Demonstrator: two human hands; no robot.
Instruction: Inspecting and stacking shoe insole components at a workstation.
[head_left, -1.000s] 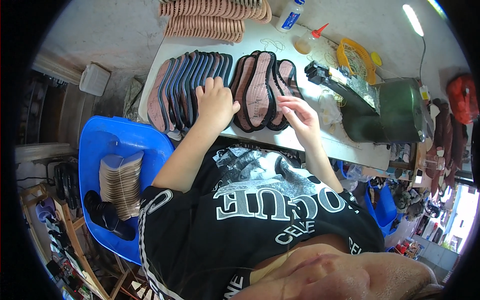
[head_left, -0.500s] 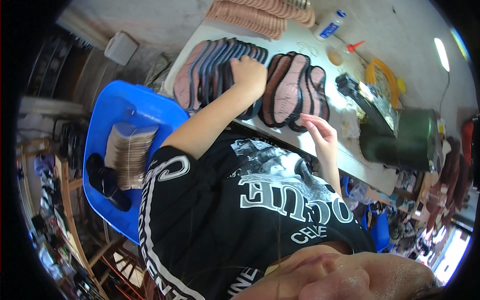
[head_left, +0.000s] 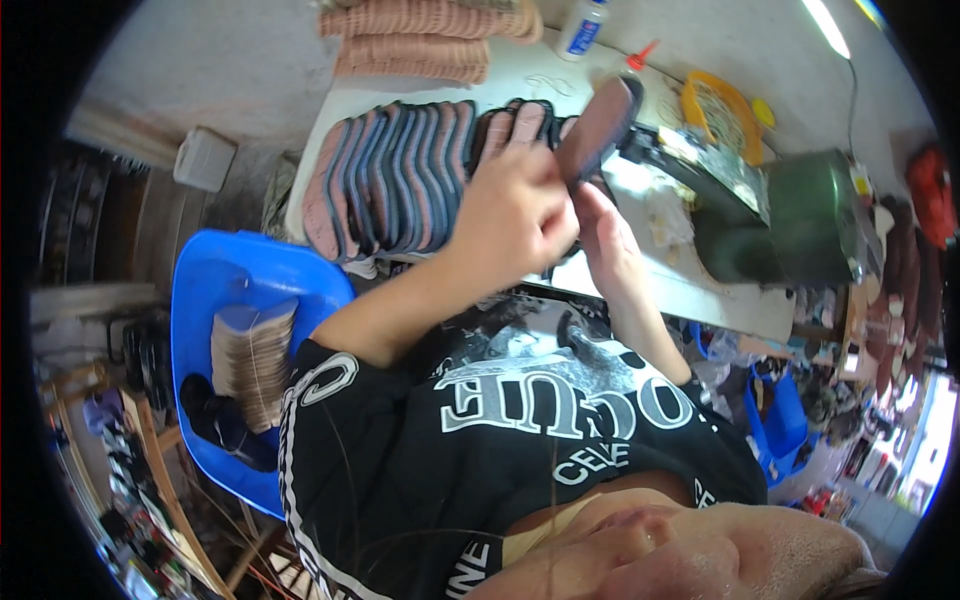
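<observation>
My left hand and my right hand are raised together above the near edge of the white table. Both grip one brown insole with a black rim, lifted and tilted up off the table. Behind my left hand lies a fanned row of similar insoles, pinkish brown with dark blue-black edges, overlapping each other. A few more insoles lie flat right behind my fingers.
Tan stacked soles sit at the table's far edge, beside a white glue bottle. A dark green machine stands at the right, a yellow dish behind it. A blue plastic chair at my left carries a stack of tan pieces.
Both hands came together and picked one insole off the table; earlier the left lay on the fanned row and the right was near the flat insoles. The camera view shifted.
</observation>
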